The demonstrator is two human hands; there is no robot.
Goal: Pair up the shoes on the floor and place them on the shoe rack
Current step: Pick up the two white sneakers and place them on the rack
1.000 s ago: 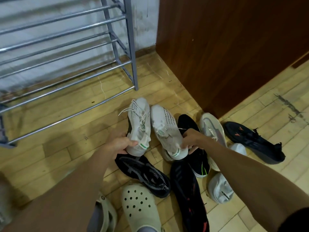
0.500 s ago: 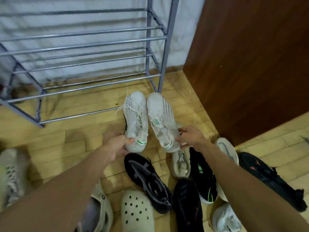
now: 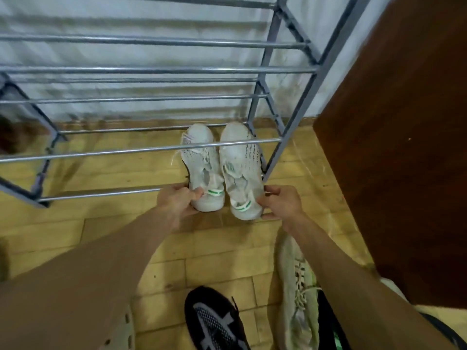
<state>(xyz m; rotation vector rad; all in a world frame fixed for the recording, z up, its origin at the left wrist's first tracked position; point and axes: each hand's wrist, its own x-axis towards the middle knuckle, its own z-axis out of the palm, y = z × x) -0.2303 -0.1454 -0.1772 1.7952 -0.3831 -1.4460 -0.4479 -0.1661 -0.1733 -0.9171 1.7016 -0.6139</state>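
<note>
The grey tubular metal shoe rack [image 3: 151, 150] carries the two white knit sneakers [image 3: 240, 168] on its lowest rails, toes inward. The left hand [image 3: 177, 202] and right hand [image 3: 283, 203] each grip a heel — seat both heels on the front rail before releasing.

No lettering, brand or number is showing legibly anywhere. The left white knit sneaker [image 3: 203, 168] and the right white knit sneaker [image 3: 240, 170] are showing only green heel-tab stripes, and the black mesh shoe [image 3: 214, 322] is showing a blurred grey shape.
</note>
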